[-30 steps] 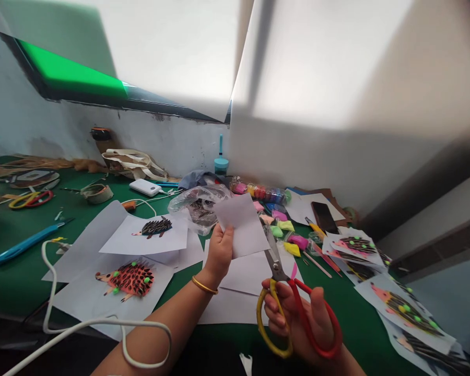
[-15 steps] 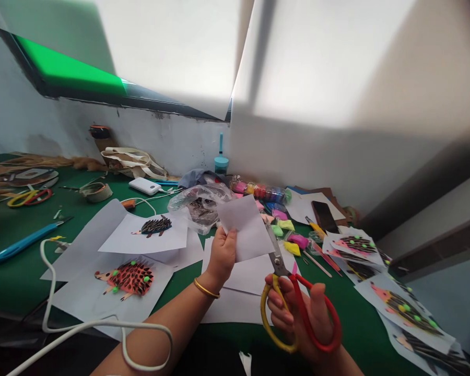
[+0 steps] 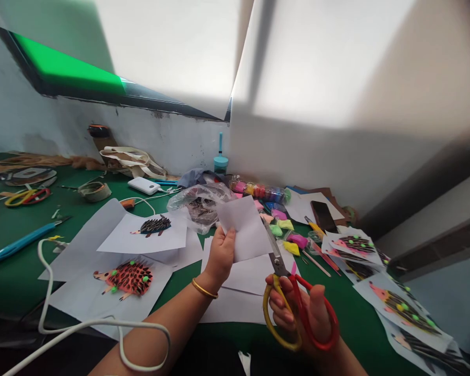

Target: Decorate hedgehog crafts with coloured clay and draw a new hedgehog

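My left hand (image 3: pixel 222 249) pinches a small white piece of paper (image 3: pixel 246 230) by its lower left edge, holding it up above the table. In my right hand (image 3: pixel 297 308) is a pair of scissors (image 3: pixel 279 265) with one yellow and one red handle loop. Its blades point up and lie along the right edge of the paper; they look nearly closed. Under my hands lie white sheets (image 3: pixel 235 305). To the left, sheets carry a dark hedgehog picture (image 3: pixel 155 225) and a pink hedgehog picture (image 3: pixel 127 277).
A white cable (image 3: pixel 82 326) loops over my left forearm. Colourful clay packets (image 3: pixel 297 240), a phone (image 3: pixel 323 216) and more hedgehog pictures (image 3: pixel 403 308) lie to the right. At left are a blue utility knife (image 3: pixel 21 243) and other scissors (image 3: pixel 27 197). A plastic bag (image 3: pixel 199 203) sits behind.
The scissors' handle loops are slightly nearer together at the top and the blades look a little closer to the paper's edge. My left hand keeps its hold on the paper.
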{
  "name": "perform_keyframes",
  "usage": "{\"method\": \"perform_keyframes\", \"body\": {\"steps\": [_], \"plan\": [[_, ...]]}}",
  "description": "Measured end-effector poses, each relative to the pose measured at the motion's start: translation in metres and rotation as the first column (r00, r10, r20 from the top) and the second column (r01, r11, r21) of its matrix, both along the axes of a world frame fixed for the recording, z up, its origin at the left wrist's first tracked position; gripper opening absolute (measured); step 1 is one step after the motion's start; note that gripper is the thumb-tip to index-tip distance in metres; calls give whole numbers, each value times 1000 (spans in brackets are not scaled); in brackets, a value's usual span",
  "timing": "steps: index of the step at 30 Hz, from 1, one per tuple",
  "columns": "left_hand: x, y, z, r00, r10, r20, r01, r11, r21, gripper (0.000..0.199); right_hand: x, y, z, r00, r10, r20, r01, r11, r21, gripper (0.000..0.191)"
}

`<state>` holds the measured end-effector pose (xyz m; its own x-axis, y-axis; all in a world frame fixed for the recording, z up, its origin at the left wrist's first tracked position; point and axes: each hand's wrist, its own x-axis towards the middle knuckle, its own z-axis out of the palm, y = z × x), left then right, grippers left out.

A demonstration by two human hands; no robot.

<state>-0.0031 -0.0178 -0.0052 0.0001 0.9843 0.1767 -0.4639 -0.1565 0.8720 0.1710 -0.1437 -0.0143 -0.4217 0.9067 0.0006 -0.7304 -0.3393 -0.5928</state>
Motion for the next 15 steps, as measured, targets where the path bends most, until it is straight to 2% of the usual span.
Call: {"method": "perform_keyframes", "body": {"steps": [5, 12, 15], "plan": [[2, -4, 2, 998, -47, -46, 46, 999, -17, 39, 0, -1, 11, 998, -12, 66, 14, 999, -29, 87], [4, -11, 6, 989, -63, -133, 67, 997, 24, 38, -8, 6, 17, 995, -45, 85, 47, 999, -23, 79], [4, -13, 8, 990, -64, -124, 68, 997, 28, 38, -9, 8, 19, 995, -57, 81, 60, 998, -33, 77]]}}
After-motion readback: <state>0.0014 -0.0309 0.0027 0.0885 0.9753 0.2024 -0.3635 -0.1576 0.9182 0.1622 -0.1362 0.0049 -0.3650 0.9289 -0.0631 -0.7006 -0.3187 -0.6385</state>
